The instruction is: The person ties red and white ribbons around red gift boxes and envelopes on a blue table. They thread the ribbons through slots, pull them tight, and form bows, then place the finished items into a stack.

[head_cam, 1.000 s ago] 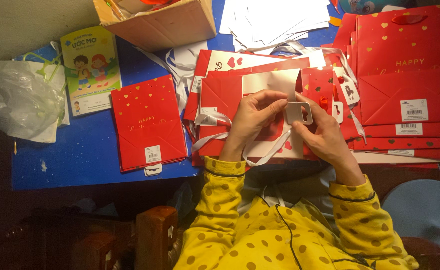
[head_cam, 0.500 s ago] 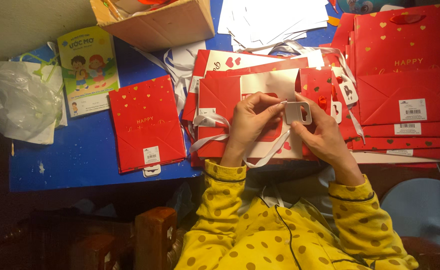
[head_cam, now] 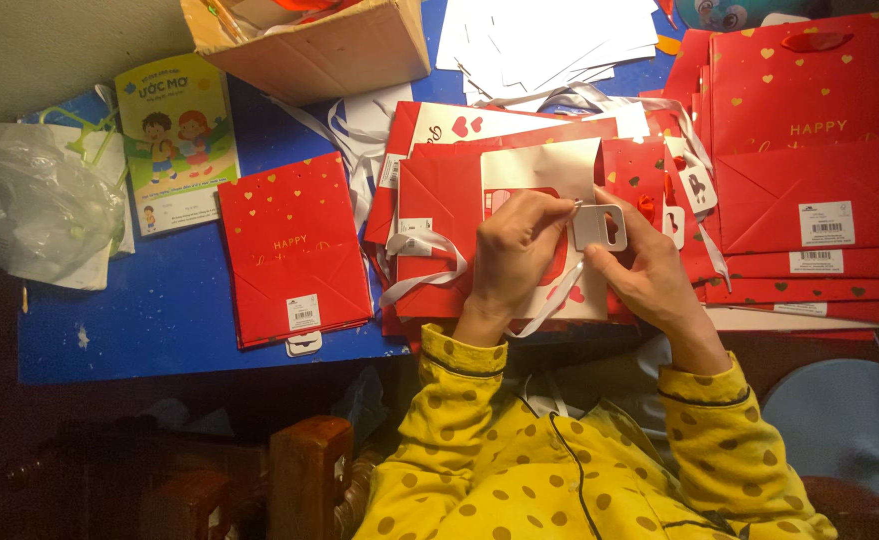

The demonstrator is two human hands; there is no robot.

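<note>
1. Head view: at centre frame the left hand and right hand meet over a small white card tag, a flat rounded rectangle with a punched slot.
2. The right hand's fingers pinch the tag from its lower right edge; the left hand's fingers are pressed together on a thin white ribbon at the tag's left edge. The ribbon trails down between the wrists, satin-smooth and narrow.
3. Under the hands lies a flattened red paper gift bag, matte, with a pale panel folded over its upper part. Its lower edge is hidden by the hands.
4. A single flat red bag with small gold hearts and a barcode sticker lies left of centre on the blue desk, whose paint looks scuffed.
5. At right, a stack of red bags fans out, cut off by the right edge of the frame.
6. Upper left: a glossy children's booklet beside a crumpled translucent plastic bag.
7. At the top, a brown cardboard box and loose white paper sheets, both cut off by the top of the frame.
8. The yellow dotted sleeves fill the bottom centre; the dark lower left is hard to make out.
</note>
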